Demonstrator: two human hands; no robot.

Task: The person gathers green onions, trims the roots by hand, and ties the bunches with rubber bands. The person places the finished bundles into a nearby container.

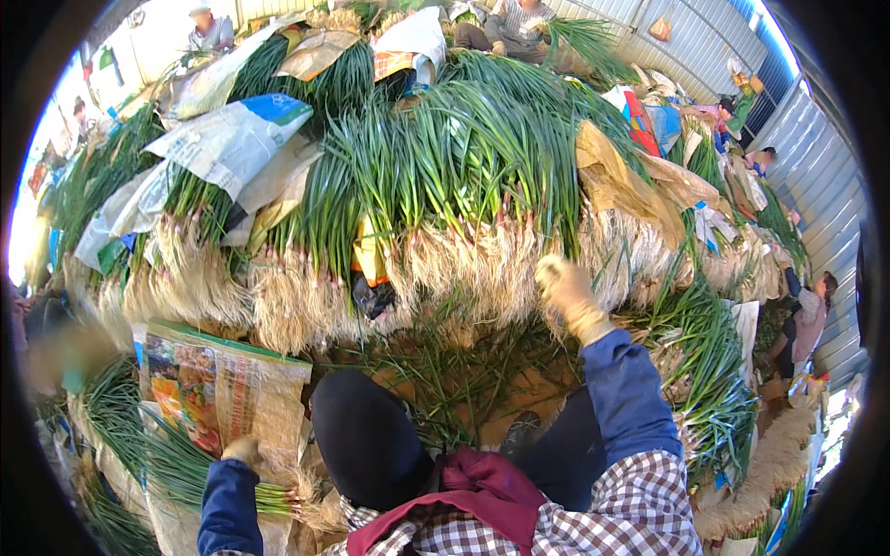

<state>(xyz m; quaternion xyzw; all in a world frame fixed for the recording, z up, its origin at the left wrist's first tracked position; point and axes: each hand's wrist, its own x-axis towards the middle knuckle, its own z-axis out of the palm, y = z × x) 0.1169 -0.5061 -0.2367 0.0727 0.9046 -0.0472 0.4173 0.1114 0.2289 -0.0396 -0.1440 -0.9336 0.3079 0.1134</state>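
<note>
My left hand (241, 450), in a pale work glove, is at the lower left with its fingers curled. It is just above a bunch of green onions (201, 465) lying with its roots towards my knee. Whether it grips them or the printed woven sack (236, 389) beside it is unclear. My right hand (564, 288), gloved too, reaches forward to the pale roots (480, 260) of a large heap of green onions (459, 153). Its fingers look bent; I cannot tell if any stems are in them.
Loose leaves (466, 375) litter the ground between my legs. More green onions (709, 375) lie to my right. Plastic sacks (233, 142) and a tan sheet (619, 181) cover parts of the heap. Other people (810, 320) sit or stand around it, near a corrugated metal wall (820, 160).
</note>
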